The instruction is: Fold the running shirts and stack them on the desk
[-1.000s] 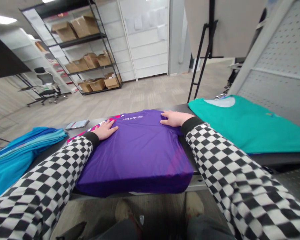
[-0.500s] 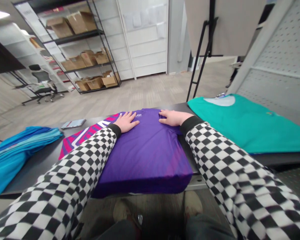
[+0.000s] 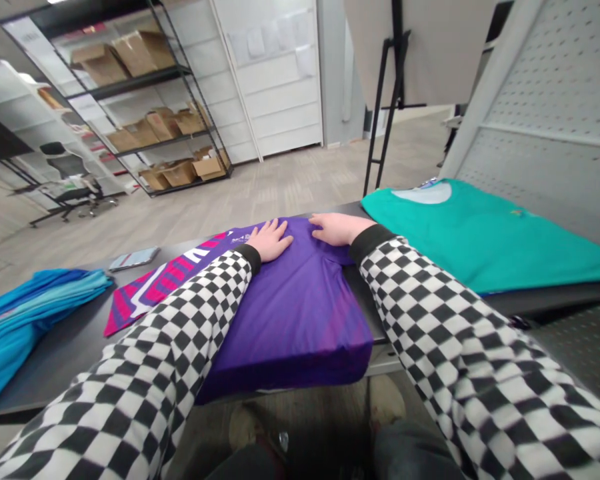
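A purple T-shirt (image 3: 293, 320) lies spread over the front of the table, its lower edge hanging past the front edge. On its left side is a pink, white and purple patterned sleeve (image 3: 155, 283). My left hand (image 3: 271, 240) rests flat near the neck end, fingers spread, just right of a small white print. At the right shoulder, my right hand (image 3: 334, 229) touches the cloth, thumb apart from its slightly bent fingers. Neither hand visibly grips the fabric.
A teal shirt (image 3: 490, 233) lies to the right, beside a pegboard panel (image 3: 545, 167). Bunched blue garments (image 3: 40, 303) and a flat clear packet (image 3: 134, 259) are on the left of the dark table (image 3: 87, 333). Beyond stand a shelf with cardboard boxes (image 3: 145, 53) and an easel (image 3: 387, 107).
My left hand has slid right across the shirt, past the white print. My right hand has shifted slightly left, with its fingers closer together. The view has turned a little to the right.
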Motion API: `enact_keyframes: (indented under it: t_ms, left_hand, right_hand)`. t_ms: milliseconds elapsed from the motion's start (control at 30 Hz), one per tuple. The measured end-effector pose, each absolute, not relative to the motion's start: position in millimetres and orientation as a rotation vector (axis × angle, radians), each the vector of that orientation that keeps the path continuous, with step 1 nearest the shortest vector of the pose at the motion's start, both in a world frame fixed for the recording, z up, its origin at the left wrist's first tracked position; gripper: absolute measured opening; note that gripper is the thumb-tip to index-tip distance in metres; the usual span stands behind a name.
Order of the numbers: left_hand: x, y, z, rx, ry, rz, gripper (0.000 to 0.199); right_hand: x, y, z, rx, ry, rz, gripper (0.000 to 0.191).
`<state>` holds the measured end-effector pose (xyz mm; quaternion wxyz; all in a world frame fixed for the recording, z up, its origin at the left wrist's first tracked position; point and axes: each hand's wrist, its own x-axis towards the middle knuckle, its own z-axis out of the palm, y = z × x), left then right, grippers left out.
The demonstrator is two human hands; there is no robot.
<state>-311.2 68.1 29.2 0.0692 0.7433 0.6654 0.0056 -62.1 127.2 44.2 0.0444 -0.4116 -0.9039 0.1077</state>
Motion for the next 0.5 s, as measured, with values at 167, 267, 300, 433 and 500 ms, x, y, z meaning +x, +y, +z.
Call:
enact_keyframes:
  t_ms: [167, 267, 300, 433, 500]
  left_hand:
    - [-314, 70, 21, 2.25, 2.009, 0.004, 0.092]
    - [-309, 68, 30, 2.288, 2.08, -0.003, 0.092]
    - [-305, 62, 35, 2.328, 2.113, 0.049, 0.09]
    - [-300, -12, 61, 2.494, 2.105, 0.441, 0.079]
    - [-313, -84, 70, 2.603, 1.961, 0.512, 0.072]
  right_hand:
    - [-60, 132, 40, -1.31, -2.832, 0.359, 0.056]
    - [-60, 132, 40, -1.334, -2.731, 0.33, 0.052]
    - [-60, 132, 42, -1.343, -2.678, 0.3, 0.049]
    - [-50, 133, 61, -1.407, -2.409, 0.181, 0.041]
    - [-39, 131, 75, -1.426, -2.253, 0.139, 0.04]
